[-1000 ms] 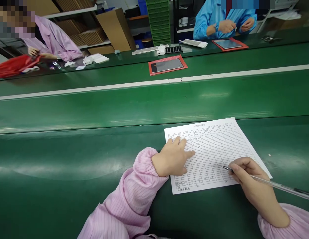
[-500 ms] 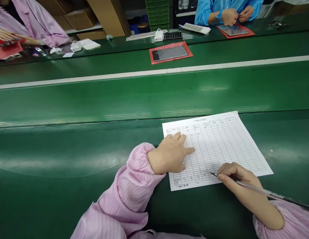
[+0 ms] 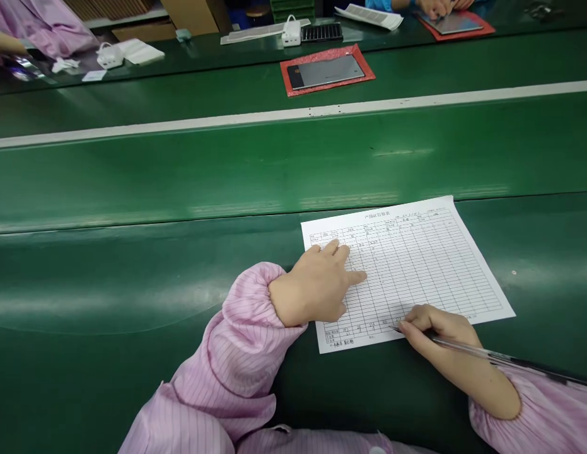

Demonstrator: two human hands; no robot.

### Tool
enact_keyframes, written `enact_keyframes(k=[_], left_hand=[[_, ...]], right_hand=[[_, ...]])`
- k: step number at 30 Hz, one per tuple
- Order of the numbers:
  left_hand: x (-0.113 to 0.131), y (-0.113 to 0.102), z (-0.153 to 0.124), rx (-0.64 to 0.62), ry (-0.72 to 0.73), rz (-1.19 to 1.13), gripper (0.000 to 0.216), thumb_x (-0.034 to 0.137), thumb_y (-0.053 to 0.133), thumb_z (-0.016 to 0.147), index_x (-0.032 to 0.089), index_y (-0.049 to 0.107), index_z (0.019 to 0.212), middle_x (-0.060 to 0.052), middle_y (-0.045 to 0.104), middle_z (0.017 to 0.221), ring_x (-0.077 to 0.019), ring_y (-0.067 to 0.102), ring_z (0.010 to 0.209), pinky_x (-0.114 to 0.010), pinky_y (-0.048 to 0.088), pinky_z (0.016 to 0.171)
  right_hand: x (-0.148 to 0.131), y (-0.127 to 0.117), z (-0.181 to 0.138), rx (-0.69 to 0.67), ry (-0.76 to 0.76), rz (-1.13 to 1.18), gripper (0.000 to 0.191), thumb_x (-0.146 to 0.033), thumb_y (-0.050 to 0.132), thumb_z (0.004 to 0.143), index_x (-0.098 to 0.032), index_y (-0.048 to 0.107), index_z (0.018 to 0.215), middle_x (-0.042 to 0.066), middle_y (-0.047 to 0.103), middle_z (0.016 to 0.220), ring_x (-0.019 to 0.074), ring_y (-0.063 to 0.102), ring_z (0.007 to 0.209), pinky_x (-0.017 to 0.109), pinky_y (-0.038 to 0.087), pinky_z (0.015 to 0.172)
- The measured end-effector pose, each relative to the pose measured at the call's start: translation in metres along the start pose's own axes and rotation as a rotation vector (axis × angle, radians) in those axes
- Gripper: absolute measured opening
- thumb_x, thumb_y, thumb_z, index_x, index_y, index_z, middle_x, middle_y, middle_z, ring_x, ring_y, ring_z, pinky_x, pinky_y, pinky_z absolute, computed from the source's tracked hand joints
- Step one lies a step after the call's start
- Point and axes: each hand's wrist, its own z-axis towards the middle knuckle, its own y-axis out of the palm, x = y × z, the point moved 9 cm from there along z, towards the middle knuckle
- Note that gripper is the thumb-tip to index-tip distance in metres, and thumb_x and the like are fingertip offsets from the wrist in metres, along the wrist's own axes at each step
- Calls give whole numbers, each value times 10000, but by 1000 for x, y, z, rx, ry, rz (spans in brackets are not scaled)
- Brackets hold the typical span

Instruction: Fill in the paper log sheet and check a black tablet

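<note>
A printed form with a ruled grid lies on the green bench, a few handwritten entries in its top and bottom rows. Across its left part rests my left hand, palm down, fingers spread and pressing on the paper. My right hand grips a pen with a clear barrel. The pen's tip is at the bottom rows of the form, near the middle; whether it touches the paper I cannot tell. Part of the form's left side is hidden under my left hand.
Beyond the pale strip, a dark flat panel lies on a red pouch. At the far side are a white charger, a black tray and papers. Two people sit there, one's hands over another panel.
The camera view has tilted down, so the far bench sits higher in the picture. My right hand with the pen has shifted slightly left along the bottom rows. My left hand stays on the form.
</note>
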Motion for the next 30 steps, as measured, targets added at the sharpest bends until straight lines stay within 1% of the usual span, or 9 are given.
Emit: enact_keyframes(k=[4, 9, 15, 20, 23, 30], left_hand=[[-1, 2, 1, -22, -7, 16, 587, 365, 562, 794, 326, 398, 1357, -137, 419, 1324, -334, 343, 1254, -453, 382, 933], [-1, 3, 2, -3, 4, 7, 575, 369, 562, 797, 309, 416, 1349, -160, 410, 1330, -358, 342, 1253, -471, 381, 924], [0, 1, 1, -5, 3, -1, 573, 364, 565, 792, 307, 424, 1344, -158, 435, 1300, -362, 352, 1241, -471, 384, 921], [0, 1, 1, 7, 0, -6, 561, 362, 558, 791, 306, 436, 1336, -149, 444, 1289, -360, 350, 1246, -474, 381, 927], [0, 1, 1, 25, 5, -9, 561, 367, 558, 787, 308, 439, 1332, -139, 458, 1275, -361, 357, 1236, -471, 381, 922], [-1, 2, 1, 22, 4, 5, 562, 379, 551, 794, 313, 429, 1338, -148, 446, 1275, -353, 356, 1237, -466, 385, 919]], right_hand=[[-8, 4, -1, -12, -112, -76, 312, -214, 529, 834, -212, 435, 536, -36, 531, 489, 107, 504, 404, 211, 381, 390], [-10, 5, -3, 14, -178, -110, 301, -196, 542, 848, -209, 435, 568, -42, 528, 505, 99, 508, 415, 206, 379, 405], [-12, 8, -3, -15, -189, -104, 310, -177, 514, 851, -211, 404, 563, -50, 480, 488, 93, 469, 398, 215, 358, 395], [-10, 6, -3, -5, -166, -103, 318, -184, 503, 856, -215, 394, 559, -46, 481, 484, 97, 470, 396, 222, 358, 391], [-11, 7, -3, -15, -176, -94, 322, -182, 496, 857, -214, 383, 557, -48, 468, 483, 93, 461, 396, 221, 356, 390], [-12, 6, -1, -7, -185, -95, 326, -169, 500, 851, -213, 383, 550, -45, 477, 483, 94, 465, 396, 222, 360, 395]])
